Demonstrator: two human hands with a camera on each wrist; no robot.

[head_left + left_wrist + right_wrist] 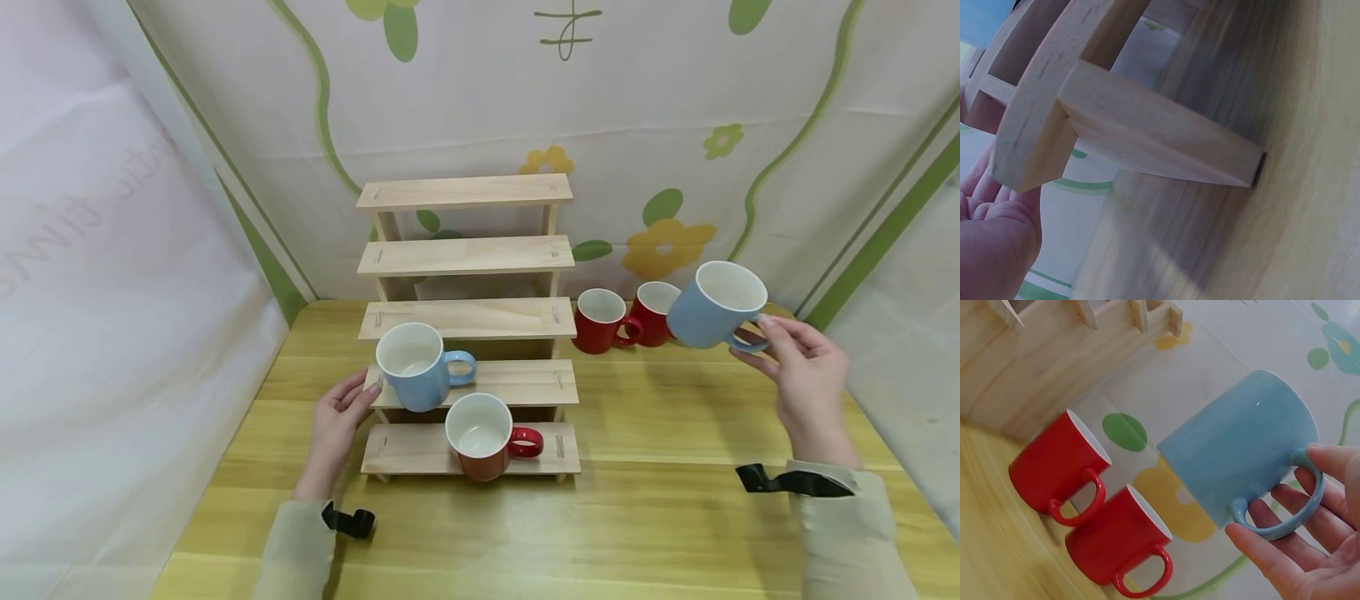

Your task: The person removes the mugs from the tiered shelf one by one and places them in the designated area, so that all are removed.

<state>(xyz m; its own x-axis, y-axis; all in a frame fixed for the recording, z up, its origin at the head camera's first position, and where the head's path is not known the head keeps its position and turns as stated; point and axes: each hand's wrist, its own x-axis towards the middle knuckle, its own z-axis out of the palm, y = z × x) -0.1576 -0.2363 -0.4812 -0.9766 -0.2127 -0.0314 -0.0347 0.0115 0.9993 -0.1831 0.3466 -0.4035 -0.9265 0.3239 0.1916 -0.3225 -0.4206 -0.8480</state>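
A stepped wooden rack (468,318) stands on the table. My left hand (339,421) grips the left end of its second step from the bottom, thumb at the edge; the left wrist view partly hides the fingers behind the wood. Just right of that hand, a blue mug (411,371) sits upright on the same step, handle to the right. On the lowest step is a red mug (483,446) with a white inside. My right hand (810,379) holds another blue mug (1241,444) by its handle, slightly tilted, in the air right of the rack.
Two more red mugs, a nearer one (597,325) and its neighbour (654,321), stand on the wooden table (660,500) by the rack's right side. A flower-printed cloth (465,92) hangs behind, with white cloth at both sides.
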